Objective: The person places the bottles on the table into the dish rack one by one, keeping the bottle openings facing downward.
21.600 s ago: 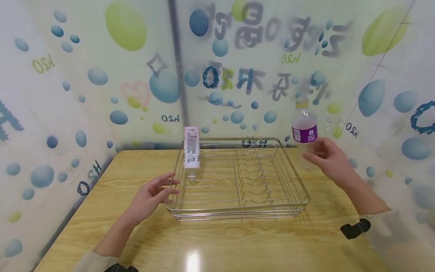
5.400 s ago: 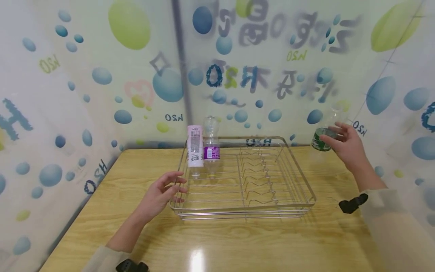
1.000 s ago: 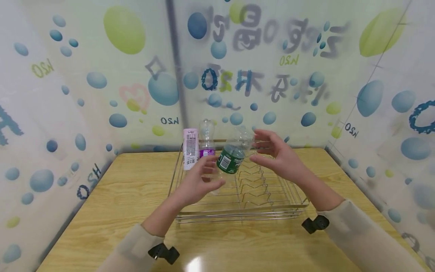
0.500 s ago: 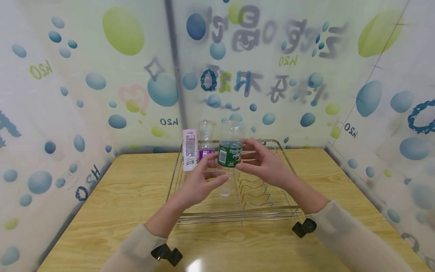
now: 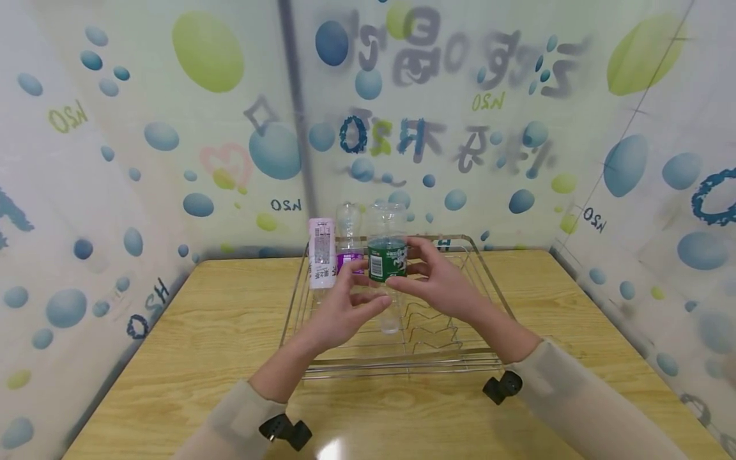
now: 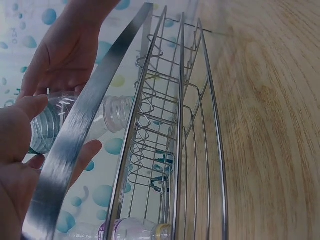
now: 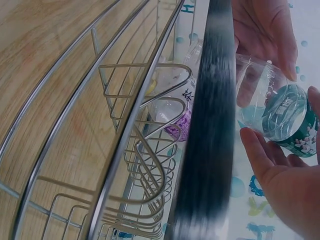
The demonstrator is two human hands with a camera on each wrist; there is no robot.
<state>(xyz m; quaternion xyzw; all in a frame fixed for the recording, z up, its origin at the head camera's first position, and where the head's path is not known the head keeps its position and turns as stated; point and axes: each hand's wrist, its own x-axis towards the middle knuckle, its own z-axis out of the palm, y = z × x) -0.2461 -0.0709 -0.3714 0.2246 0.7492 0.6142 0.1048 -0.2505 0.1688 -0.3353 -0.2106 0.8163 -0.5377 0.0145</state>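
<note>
A clear plastic bottle with a green label (image 5: pixel 387 259) is upside down over the wire dish rack (image 5: pixel 368 367), its neck pointing down among the bars. My right hand (image 5: pixel 445 284) grips it from the right, thumb in front and fingers behind the label. My left hand (image 5: pixel 339 316) curls round its left side, lower down, the thumb crossing in front of the clear part. In the left wrist view, the bottle's neck (image 6: pixel 117 112) shows behind the rack's bars; whether it touches them I cannot tell.
At the rack's left side, a pink-labelled bottle (image 5: pixel 322 252) and a purple-labelled bottle (image 5: pixel 348 233) stand upside down. Wavy wire dividers (image 5: pixel 428 319) run along the rack's right half. The rack sits on a wooden table (image 5: pixel 218 306) before a patterned curtain (image 5: pixel 230 128).
Earlier the purple-labelled bottle moved from my right hand into the rack. My right hand brought the green-labelled bottle left, turning it neck-down; my left hand left the rack's edge to meet it.
</note>
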